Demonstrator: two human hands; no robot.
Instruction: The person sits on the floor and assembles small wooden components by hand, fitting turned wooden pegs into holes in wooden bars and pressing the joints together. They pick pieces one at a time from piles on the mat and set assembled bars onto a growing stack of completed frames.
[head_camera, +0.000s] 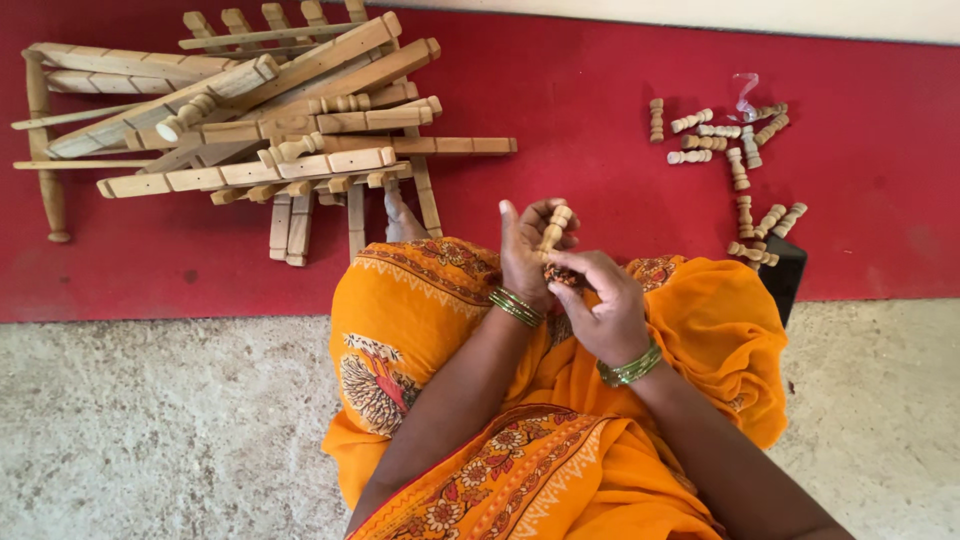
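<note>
A small turned wooden spindle (553, 229) stands almost upright in front of my lap. My left hand (525, 252) grips it, thumb raised at the side. Just below, my right hand (600, 298) closes its fingers on a small dark reddish piece (560, 274) pressed against the spindle's lower end. Both wrists carry green bangles. Orange patterned cloth (420, 320) covers my knees under the hands.
A heap of pale wooden frames and slats (280, 130) lies on the red mat (600, 100) at the left. Several loose turned spindles (730, 150) and a clear plastic scrap (745, 95) lie at the right, next to a black object (785, 275). Grey speckled floor (150, 430) runs along the front.
</note>
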